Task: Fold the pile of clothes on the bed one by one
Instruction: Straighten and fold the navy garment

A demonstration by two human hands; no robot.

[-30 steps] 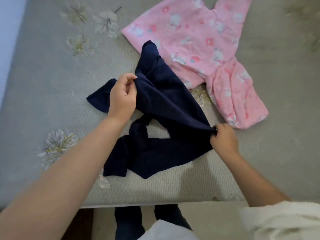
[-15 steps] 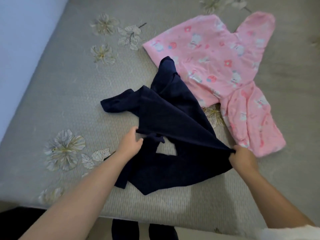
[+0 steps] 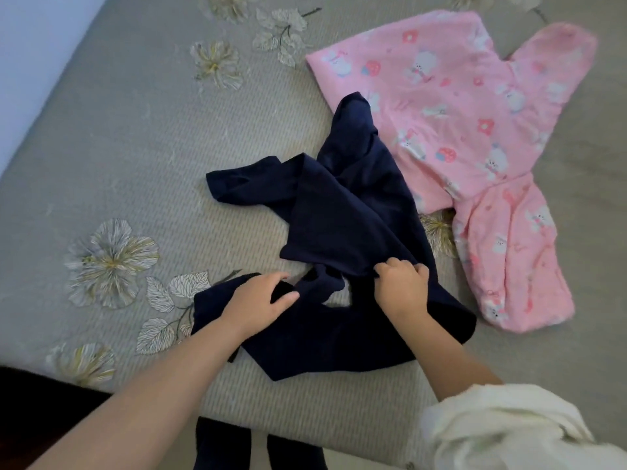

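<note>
- The dark navy soft knit garment (image 3: 342,239) lay crumpled near the front edge of the grey flower-printed bed cover (image 3: 135,147), its far tip overlapping the pink cartoon-print fleece garment (image 3: 468,130) that was spread flat beyond it.
- Your left hand (image 3: 258,300) rested on the navy garment's near-left part, fingers loosely curved over a fold; a true grip could not be told.
- Your right hand (image 3: 400,286) had its fingers curled, pinching a raised edge near the garment's middle.
- The cloth looked light, limp and stretchy, so it would likely sag and bunch; you would probably do best taking it by hems or seams.
</note>
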